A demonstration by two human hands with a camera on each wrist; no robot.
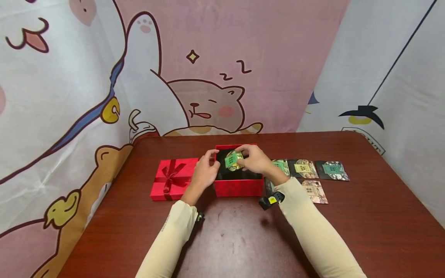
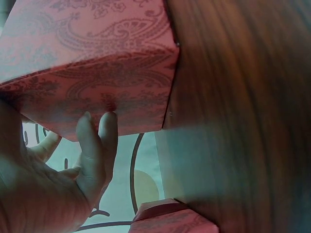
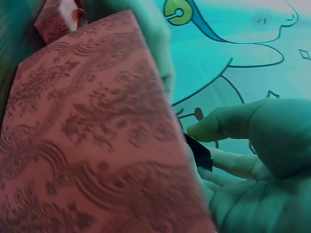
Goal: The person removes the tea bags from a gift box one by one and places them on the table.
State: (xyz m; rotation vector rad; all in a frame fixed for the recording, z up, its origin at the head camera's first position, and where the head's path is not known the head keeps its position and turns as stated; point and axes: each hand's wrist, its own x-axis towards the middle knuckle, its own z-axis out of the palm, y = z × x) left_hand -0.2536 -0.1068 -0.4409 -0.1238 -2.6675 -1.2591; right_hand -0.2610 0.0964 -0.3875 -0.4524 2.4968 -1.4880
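Note:
An open red box (image 1: 239, 188) with a dark inside stands on the table; the wrist views show a paisley-like pattern on its walls. My right hand (image 1: 255, 158) pinches a flat packet (image 1: 231, 160) with a green label and flowery print over the box's opening. In the right wrist view, its dark edge (image 3: 200, 154) shows between thumb and fingers. My left hand (image 1: 205, 172) is at the box's left side, fingers fairly straight and close to the outer wall (image 2: 121, 92); whether they touch it is hard to tell. Nothing shows in that hand.
To the left lies the red lid (image 1: 179, 183) with a dark red ribbon bow (image 1: 170, 175). Right of the box are more flat packets: one with a yellow label (image 1: 302, 168), one teal (image 1: 332, 170), one pinkish (image 1: 314, 191) and one green (image 1: 281, 166), partly behind my right forearm.

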